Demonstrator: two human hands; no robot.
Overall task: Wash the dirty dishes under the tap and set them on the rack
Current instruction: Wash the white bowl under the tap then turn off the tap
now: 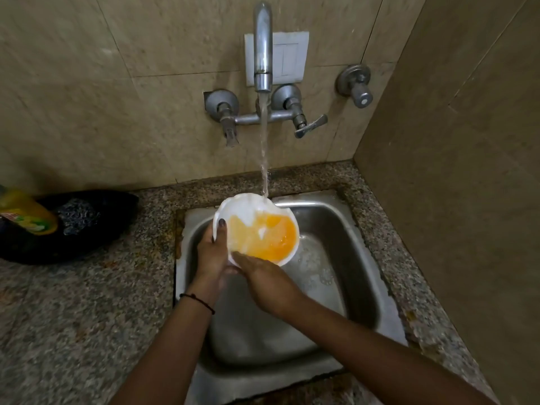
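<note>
A white bowl [245, 209] with orange-stained water inside is held tilted over the steel sink [344, 223]. Water from the tap [263, 54] streams onto its far rim. My left hand [211, 251] grips the bowl's left rim, thumb curled over the edge. My right hand [268, 280] touches the bowl's near rim from the right; its fingers reach toward the rim and their tips are hidden in blur.
A speckled granite counter [73, 317] surrounds the sink. At far left stands a yellow dish-soap bottle [27, 213] beside a black bag [87, 226]. Two valve handles [309, 125] flank the spout. A tiled wall closes in the right side.
</note>
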